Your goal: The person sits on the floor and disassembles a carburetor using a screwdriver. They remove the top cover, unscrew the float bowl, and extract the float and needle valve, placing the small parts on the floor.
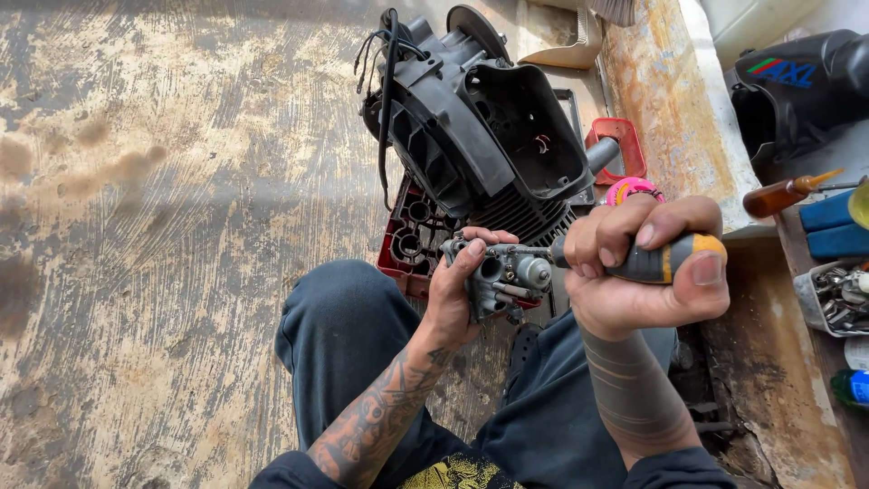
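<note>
Here, left hand [457, 290] grips a ribbed metal carburetor [507, 276]; right hand [647, 272] a rubbery screwdriver [665, 260].

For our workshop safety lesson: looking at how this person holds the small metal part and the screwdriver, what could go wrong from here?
1. The left hand grips the carburettor in mid-air over the lap, unsupported; if the screwdriver in the right hand slips, its tip might jab the left fingers.
2. A loosened screw could drop onto the stained floor or between the knees and be lost.
3. The black engine leans tilted close by; a knock might tip it.
</note>
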